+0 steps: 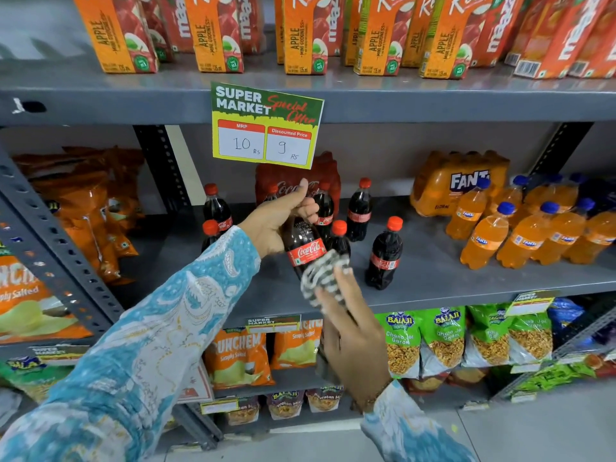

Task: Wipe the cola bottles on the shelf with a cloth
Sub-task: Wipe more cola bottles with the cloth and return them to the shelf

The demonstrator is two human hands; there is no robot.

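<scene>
My left hand (278, 220) grips the neck of a small cola bottle (305, 250), held tilted in front of the middle shelf (433, 261). My right hand (353, 331) presses a grey-and-white striped cloth (325, 276) against the bottle's lower part, below its red label. Several more cola bottles with red caps stand on the shelf behind, one at the right (385, 256), another further back (359, 211), two at the left (216, 208). A shrink-wrapped cola pack (293, 181) stands at the back, partly hidden by a price card.
A green and yellow price card (266, 125) hangs from the upper shelf edge. Orange soda bottles (520, 228) crowd the shelf's right side. Orange snack bags (90, 208) fill the left bay. Juice cartons (306, 35) line the top shelf; snack packets (443, 338) sit below.
</scene>
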